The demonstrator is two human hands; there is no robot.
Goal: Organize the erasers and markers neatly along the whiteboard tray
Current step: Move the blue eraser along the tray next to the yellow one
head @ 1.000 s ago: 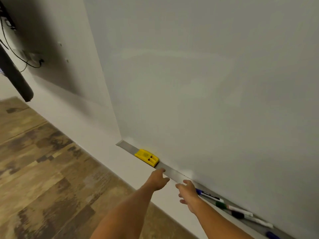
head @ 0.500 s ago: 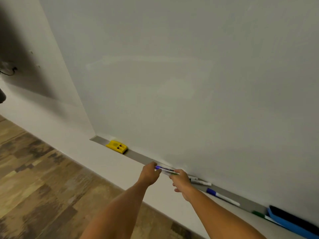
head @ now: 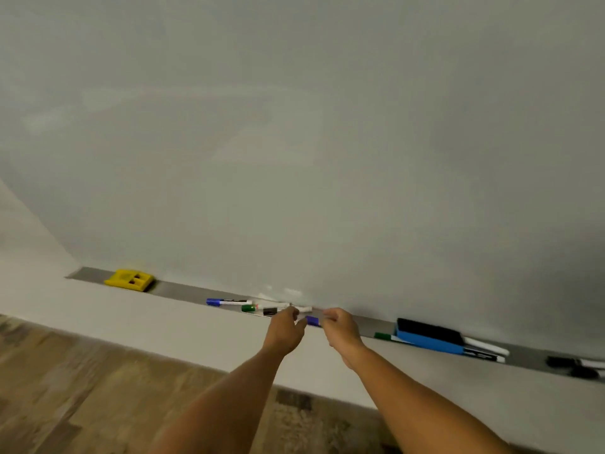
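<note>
A grey metal tray is seen running along the foot of the whiteboard. Both hands are held close together over its middle. A marker with a purple cap is pinched between the left hand and the right hand, the fingers of each being curled in around it. Just left of the hands, 3 markers lie clustered on the tray: a blue-capped one, a green-capped one and a black-capped one. A yellow eraser rests near the tray's left end. To the right, a blue eraser is set on the tray among further markers, and more dark-capped markers are seen near the right edge, blurred.
</note>
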